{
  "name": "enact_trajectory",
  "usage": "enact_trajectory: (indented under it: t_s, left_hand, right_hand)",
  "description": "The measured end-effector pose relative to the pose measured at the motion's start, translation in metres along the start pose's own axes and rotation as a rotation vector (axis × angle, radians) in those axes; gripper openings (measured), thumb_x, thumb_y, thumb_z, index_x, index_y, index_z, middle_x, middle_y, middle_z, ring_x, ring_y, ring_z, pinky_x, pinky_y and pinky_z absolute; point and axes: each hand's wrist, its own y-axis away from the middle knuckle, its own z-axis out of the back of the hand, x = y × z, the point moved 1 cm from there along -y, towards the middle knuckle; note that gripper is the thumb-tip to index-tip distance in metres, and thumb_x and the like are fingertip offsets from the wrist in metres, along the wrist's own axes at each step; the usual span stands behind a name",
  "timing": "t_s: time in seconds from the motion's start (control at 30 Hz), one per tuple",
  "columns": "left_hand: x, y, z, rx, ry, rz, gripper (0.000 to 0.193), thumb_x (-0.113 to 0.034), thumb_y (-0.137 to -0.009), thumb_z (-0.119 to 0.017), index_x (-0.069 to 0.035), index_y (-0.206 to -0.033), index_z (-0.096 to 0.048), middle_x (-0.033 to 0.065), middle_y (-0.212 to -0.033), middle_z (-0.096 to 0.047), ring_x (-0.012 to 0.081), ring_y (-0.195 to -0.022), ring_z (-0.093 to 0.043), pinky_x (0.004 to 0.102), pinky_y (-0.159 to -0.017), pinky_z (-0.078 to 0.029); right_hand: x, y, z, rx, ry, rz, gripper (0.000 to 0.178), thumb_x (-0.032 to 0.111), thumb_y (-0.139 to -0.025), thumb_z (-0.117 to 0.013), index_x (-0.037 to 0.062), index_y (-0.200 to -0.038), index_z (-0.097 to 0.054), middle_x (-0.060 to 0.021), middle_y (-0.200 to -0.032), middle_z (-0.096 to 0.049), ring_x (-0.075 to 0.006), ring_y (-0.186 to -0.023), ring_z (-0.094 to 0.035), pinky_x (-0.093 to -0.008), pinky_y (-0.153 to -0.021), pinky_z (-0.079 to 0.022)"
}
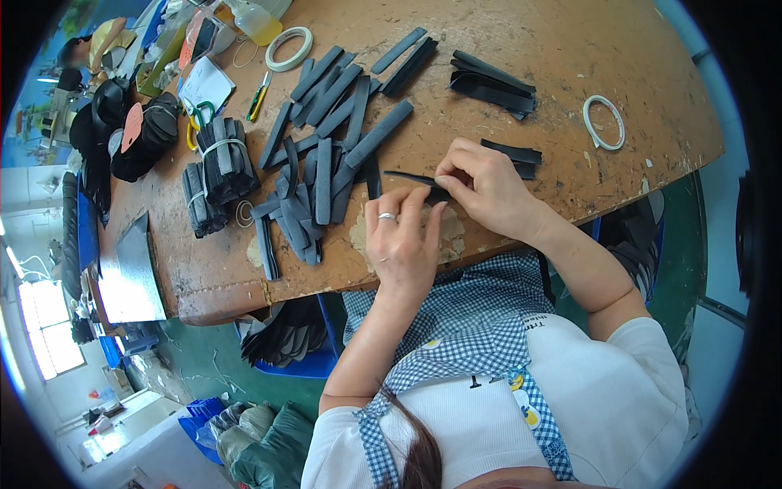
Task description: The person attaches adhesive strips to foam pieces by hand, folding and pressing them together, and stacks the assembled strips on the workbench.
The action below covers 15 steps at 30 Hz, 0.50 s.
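My right hand (pixel 494 189) pinches a thin dark strip (pixel 407 176) between thumb and fingers, above the near edge of the table. The strip's free end points left. Close beside it is my left hand (pixel 401 243), with a ring on one finger; its thumb and forefinger meet the strip's near side, where the exact grip is partly hidden. To the left lies a loose heap of dark grey strips (pixel 323 179). Just beyond my right hand rests a small stack of strips (pixel 517 157), with a fanned stack (pixel 493 84) farther back.
Tied strip bundles (pixel 224 163) stand left of the heap, near a cutter knife (pixel 260 98) and green-handled scissors (pixel 199 116). Tape rolls lie at the back (pixel 289 49) and right (pixel 604 123). Blue bins (pixel 305 359) sit below the table edge. Another person (pixel 106 41) is far left.
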Motion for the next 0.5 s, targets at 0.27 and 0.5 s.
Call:
enact_trajectory:
  t_s: [0.27,0.5]
  left_hand:
    - [0.003,-0.003,0.004,0.111,-0.032,-0.074,0.02,-0.005,-0.081,-0.075,-0.004,-0.101,-0.073,0.0091,-0.101,-0.065,0.0288,-0.094,-0.06,0.0424,-0.078,-0.049]
    - [0.007,-0.022,0.022,0.057,0.057,0.039,0.016,-0.002,-0.084,-0.072,-0.002,-0.101,-0.07,0.0108,-0.098,-0.065,0.0299,-0.089,-0.062,0.0392,-0.076,-0.052]
  right_hand:
    - [0.016,-0.013,0.026,-0.43,0.122,0.184,0.006,0.001,-0.085,-0.07,0.0015,-0.087,-0.065,-0.0103,-0.087,-0.06,-0.0271,-0.075,-0.063,-0.0357,-0.064,-0.051]
    - [0.013,-0.022,-0.003,-0.14,0.254,0.16,0.008,0.009,-0.085,-0.065,0.0028,-0.08,-0.065,-0.0106,-0.085,-0.06,-0.0308,-0.08,-0.065,-0.0409,-0.071,-0.053]
